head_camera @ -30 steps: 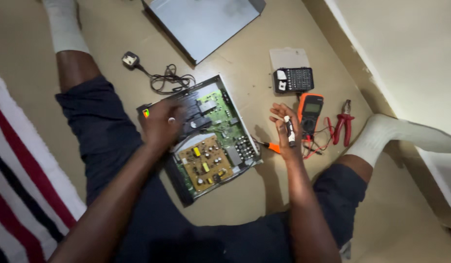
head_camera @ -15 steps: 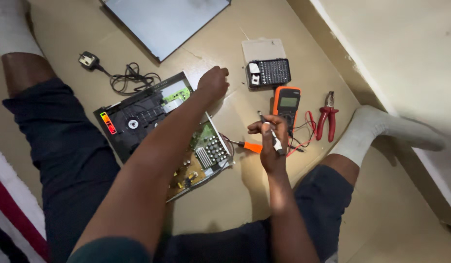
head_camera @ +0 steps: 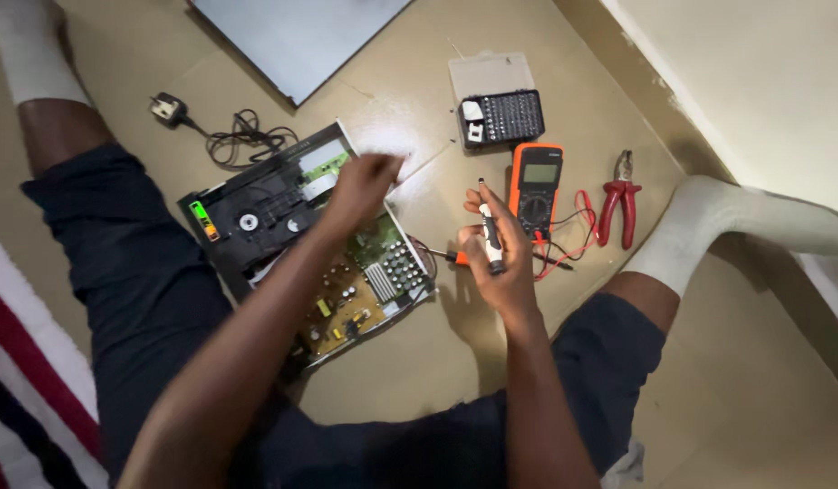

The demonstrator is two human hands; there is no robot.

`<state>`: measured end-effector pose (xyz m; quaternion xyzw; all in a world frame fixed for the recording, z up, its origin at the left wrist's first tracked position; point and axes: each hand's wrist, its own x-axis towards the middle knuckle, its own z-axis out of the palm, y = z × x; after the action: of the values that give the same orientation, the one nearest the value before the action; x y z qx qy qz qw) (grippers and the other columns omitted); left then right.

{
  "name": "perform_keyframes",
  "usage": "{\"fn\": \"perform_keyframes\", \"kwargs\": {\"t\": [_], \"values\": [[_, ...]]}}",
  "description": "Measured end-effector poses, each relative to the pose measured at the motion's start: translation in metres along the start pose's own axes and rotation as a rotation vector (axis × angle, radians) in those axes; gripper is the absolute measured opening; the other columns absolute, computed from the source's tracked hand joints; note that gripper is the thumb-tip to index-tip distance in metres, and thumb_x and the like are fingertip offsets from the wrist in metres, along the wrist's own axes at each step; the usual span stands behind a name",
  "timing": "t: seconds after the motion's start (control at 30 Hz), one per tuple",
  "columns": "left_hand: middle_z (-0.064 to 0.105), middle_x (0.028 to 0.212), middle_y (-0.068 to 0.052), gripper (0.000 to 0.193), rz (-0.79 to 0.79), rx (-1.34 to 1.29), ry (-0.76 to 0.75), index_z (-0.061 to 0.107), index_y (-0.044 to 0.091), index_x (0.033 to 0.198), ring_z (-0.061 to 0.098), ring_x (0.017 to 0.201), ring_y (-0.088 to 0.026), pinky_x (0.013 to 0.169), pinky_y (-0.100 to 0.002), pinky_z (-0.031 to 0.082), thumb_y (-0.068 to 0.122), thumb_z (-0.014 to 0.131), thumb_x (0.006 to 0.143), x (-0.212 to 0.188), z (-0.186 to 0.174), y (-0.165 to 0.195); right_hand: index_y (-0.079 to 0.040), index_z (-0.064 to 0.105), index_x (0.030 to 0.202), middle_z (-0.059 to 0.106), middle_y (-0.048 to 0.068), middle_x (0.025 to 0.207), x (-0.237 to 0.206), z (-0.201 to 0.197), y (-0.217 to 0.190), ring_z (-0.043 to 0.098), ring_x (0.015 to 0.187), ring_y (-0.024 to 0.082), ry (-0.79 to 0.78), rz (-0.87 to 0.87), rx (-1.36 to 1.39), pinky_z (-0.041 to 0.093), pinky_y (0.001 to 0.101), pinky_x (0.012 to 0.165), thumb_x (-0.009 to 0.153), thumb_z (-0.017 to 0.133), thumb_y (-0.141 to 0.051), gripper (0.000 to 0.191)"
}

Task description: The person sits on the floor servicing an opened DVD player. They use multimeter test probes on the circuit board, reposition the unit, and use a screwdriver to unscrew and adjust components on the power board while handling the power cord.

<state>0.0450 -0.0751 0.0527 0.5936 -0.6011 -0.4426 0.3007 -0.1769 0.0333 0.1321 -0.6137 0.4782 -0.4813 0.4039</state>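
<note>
Head view: left hand (head_camera: 363, 186) over player's edge (head_camera: 256, 217)

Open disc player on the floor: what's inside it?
Inside the disc player: a black disc tray with a hub, a green circuit board, a tan board with small parts and a metal heat sink. The left hand and forearm cover the middle.

Far on the floor (head_camera: 528, 362) we see a grey metal cover panel (head_camera: 297, 36). Left of it a black plug (head_camera: 168, 110) with coiled cable (head_camera: 247, 138). Far right: open bit case (head_camera: 497, 101), orange multimeter (head_camera: 536, 187) with red leads (head_camera: 577, 240), red pliers (head_camera: 619, 195) just beside.
</note>
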Motion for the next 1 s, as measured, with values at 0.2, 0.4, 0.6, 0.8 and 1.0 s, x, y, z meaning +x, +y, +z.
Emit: {"fn": "perform_keyframes", "kwargs": {"t": [0.2, 0.4, 0.6, 0.8, 1.0], "values": [[0.065, 0.084, -0.004, 0.019, -0.441, -0.861, 0.043, 0.066, 0.007, 0.104, 0.068, 0.074, -0.015, 0.060, -0.032, 0.051, 0.024, 0.067, 0.094, -0.189, -0.039, -0.081, -0.005, 0.056, 0.151, 0.068, 0.013, 0.134, -0.022, 0.007, -0.004, 0.065, 0.121, 0.025, -0.186, -0.275, -0.208, 0.053, 0.0345, 0.101, 0.110, 0.053, -0.023, 0.045], [0.065, 0.093, -0.007, 0.009, 0.013, -1.361, -0.089, 0.063, 0.003, 0.106, 0.063, 0.083, -0.018, 0.076, -0.031, 0.053, 0.011, 0.068, 0.106, -0.208, -0.057, -0.156, 0.011, 0.064, 0.111, 0.059, 0.032, 0.090, -0.095, 0.068, 0.003, 0.048, 0.078, 0.034, 0.194, 0.445, -0.211, 0.042, 0.0411, 0.070, 0.097, 0.071, -0.011, 0.027], [0.067, 0.094, -0.007, 0.015, -0.158, -1.465, -0.185, 0.065, 0.005, 0.109, 0.063, 0.082, -0.018, 0.074, -0.031, 0.053, 0.011, 0.069, 0.096, -0.195, -0.024, -0.143, 0.005, 0.067, 0.115, 0.074, 0.019, 0.109, -0.189, 0.126, 0.005, 0.072, 0.097, 0.023, 0.402, 0.302, 0.460, 0.062, 0.0394, 0.082, 0.094, 0.068, 0.001, 0.022], [0.070, 0.097, -0.011, 0.012, -0.156, -1.538, -0.335, 0.067, 0.003, 0.110, 0.066, 0.081, -0.017, 0.076, -0.030, 0.055, 0.009, 0.067, 0.100, -0.210, -0.004, -0.141, 0.006, 0.066, 0.117, 0.073, 0.024, 0.114, -0.207, 0.130, 0.015, 0.074, 0.101, 0.030, 0.407, 0.167, 0.549, 0.060, 0.0416, 0.081, 0.097, 0.065, 0.002, 0.020], [0.071, 0.095, -0.009, 0.008, -0.302, -1.552, -0.304, 0.067, 0.004, 0.107, 0.066, 0.077, -0.014, 0.072, -0.028, 0.056, 0.008, 0.063, 0.101, -0.215, 0.005, -0.146, 0.003, 0.057, 0.116, 0.071, 0.029, 0.120, -0.162, 0.144, 0.011, 0.071, 0.102, 0.027, 0.296, 0.036, 0.488, 0.059, 0.0419, 0.095, 0.099, 0.067, 0.004, 0.020]]}}
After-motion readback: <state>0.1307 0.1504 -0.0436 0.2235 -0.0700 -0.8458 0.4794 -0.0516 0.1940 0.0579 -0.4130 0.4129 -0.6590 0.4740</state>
